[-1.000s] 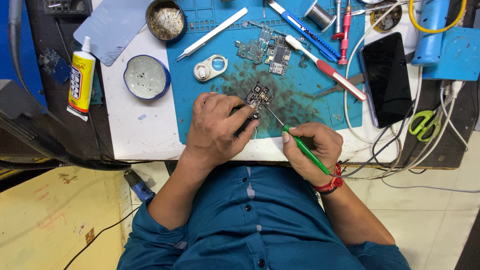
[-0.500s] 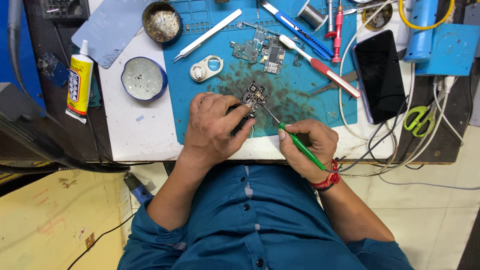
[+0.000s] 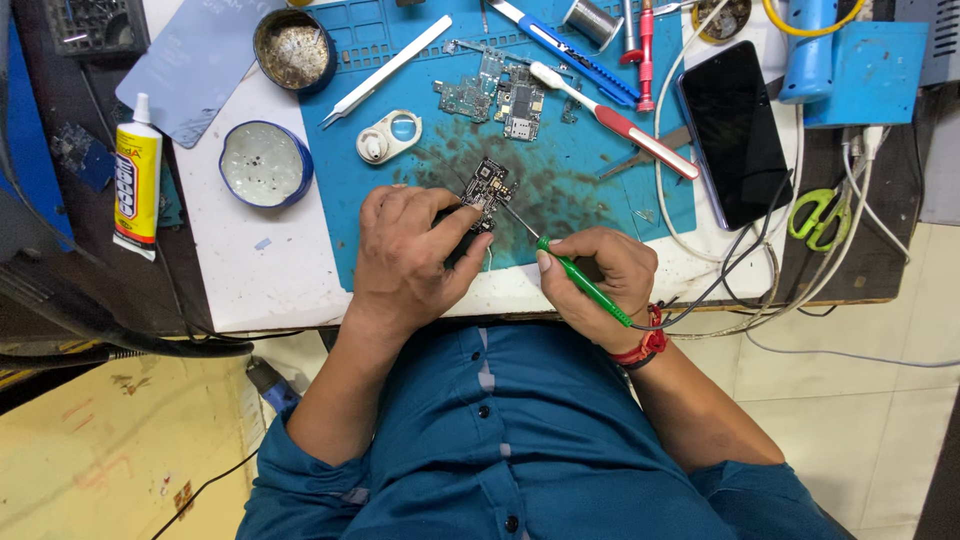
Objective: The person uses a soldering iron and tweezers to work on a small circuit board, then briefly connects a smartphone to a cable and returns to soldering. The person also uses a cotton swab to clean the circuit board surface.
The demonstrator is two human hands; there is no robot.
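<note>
The left hand (image 3: 415, 255) is closed around a small dark circuit board (image 3: 487, 185), pinning it on the blue rubbery work mat (image 3: 350, 190) near the front edge of the tabletop (image 3: 240, 270). The right hand (image 3: 600, 275) pinches a slim green-handled soldering iron (image 3: 580, 283) like a pen, its thin metal tip touching the board. The mat is ridged at the back and stained with dark smudges around the board. Farther back lie more bare circuit boards (image 3: 495, 98), a white plastic spudger (image 3: 385, 68), a red-and-white toothbrush (image 3: 615, 118) and a glossy black phone (image 3: 735, 130). To the left sit a round blue-rimmed tin (image 3: 265, 165), a dish of brassy wool (image 3: 293, 48), and a yellow glue tube (image 3: 135, 185) with a white nozzle and dark lettering down its side. Green-handled scissors (image 3: 815, 213) lie at the right among white cables.
</note>
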